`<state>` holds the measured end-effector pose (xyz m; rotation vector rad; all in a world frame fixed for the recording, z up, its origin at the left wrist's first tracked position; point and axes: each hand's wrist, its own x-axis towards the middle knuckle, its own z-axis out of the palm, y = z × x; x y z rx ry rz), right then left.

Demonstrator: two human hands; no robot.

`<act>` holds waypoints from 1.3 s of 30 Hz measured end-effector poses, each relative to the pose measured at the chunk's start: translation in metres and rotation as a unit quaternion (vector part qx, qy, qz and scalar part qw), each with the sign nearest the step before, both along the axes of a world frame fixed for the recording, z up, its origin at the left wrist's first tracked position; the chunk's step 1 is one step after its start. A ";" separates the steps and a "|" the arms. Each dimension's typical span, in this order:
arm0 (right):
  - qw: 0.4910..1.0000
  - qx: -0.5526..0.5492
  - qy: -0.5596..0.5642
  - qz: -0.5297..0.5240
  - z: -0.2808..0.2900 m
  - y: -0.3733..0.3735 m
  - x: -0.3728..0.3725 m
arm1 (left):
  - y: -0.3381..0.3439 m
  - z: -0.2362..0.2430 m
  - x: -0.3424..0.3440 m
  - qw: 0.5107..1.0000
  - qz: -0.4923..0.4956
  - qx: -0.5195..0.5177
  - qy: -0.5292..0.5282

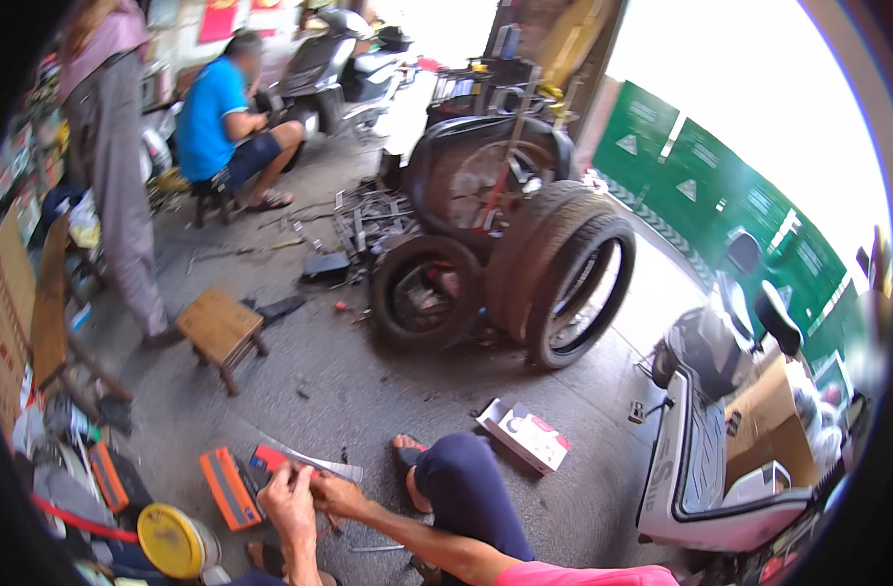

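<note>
My left hand (pixel 288 508) and my right hand (pixel 339 494) meet low in the view, fingers closed and pinched together around something small. What they grip is hidden, though a bit of red shows between the fingers. Just beyond them is a red piece (pixel 269 457) beside a pale grey curved strip (pixel 331 468); whether either is held I cannot tell. Left of my left hand, an orange and grey box (pixel 228 490) lies on the ground. My bent right knee (pixel 471 488) in dark blue rises right of my hands.
A wooden stool (pixel 220 327) stands ahead left. Several tyres (pixel 583 293) lean mid-floor, with metal scraps (pixel 368 220) behind. Beyond sits a person in blue (pixel 212 117); another stands at left. A white box (pixel 524 437), scooter (pixel 700 459) and yellow-lidded bucket (pixel 168 540) are nearby.
</note>
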<state>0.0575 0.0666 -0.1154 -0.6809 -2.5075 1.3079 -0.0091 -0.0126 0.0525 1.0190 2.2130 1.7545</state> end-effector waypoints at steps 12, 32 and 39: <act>0.992 0.051 -0.100 -0.055 -0.010 0.002 -0.006 | 0.009 -0.004 0.022 0.982 -0.041 0.039 -0.181; 0.984 0.138 -0.094 -0.057 -0.003 -0.013 -0.013 | -0.014 -0.028 0.001 0.995 -0.041 -0.006 -0.094; 0.983 0.142 -0.092 -0.068 -0.008 -0.010 -0.011 | -0.009 -0.024 0.006 0.997 0.022 -0.076 -0.014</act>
